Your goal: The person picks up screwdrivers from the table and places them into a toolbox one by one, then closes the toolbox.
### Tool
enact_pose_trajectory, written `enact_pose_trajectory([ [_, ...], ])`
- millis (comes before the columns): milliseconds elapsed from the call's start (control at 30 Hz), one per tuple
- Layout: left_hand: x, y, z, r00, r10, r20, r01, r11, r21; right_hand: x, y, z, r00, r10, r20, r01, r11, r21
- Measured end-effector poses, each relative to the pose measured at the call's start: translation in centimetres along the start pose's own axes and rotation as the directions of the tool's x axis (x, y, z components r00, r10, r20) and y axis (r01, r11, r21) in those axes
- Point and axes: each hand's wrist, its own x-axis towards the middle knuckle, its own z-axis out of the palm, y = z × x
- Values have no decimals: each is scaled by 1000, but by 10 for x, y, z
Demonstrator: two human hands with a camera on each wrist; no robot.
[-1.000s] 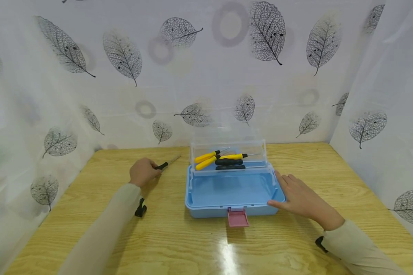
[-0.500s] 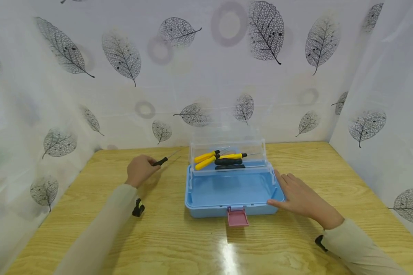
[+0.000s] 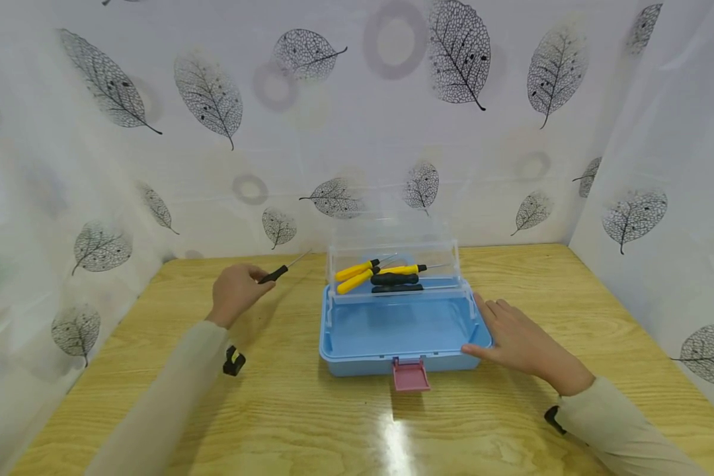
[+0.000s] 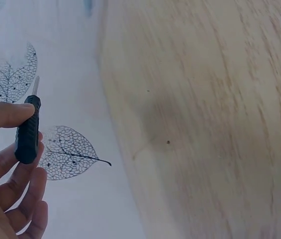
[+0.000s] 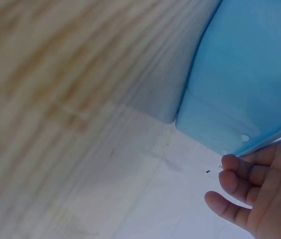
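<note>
In the head view my left hand pinches a screwdriver by its black handle, the metal shaft pointing up to the right. The left wrist view shows the thumb on one side of the screwdriver and fingers behind it, with the rest loosely bent. A light-blue toolbox stands to the right, its clear lid raised. My right hand rests against the toolbox's right end, thumb at the front corner. In the right wrist view, relaxed fingers lie beside the blue wall.
Several screwdrivers, yellow-handled and black-handled, lie in the clear tray at the toolbox's back. A pink latch hangs open at its front. Leaf-patterned sheeting encloses the wooden table at back and sides.
My left hand has lifted the screwdriver off the table and drawn it slightly to the left and up. The right hand and the toolbox have stayed in place.
</note>
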Motion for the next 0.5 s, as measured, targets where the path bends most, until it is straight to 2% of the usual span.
enact_pose_trajectory([
  [233, -5, 8, -10, 999, 20, -35, -20, 1000, -3, 0, 0, 0, 1000, 10, 21, -10, 1000, -10],
  [500, -11, 14, -19, 996, 12, -85, -16, 999, -41, 0, -1, -2, 999, 16, 28, -16, 1000, -9],
])
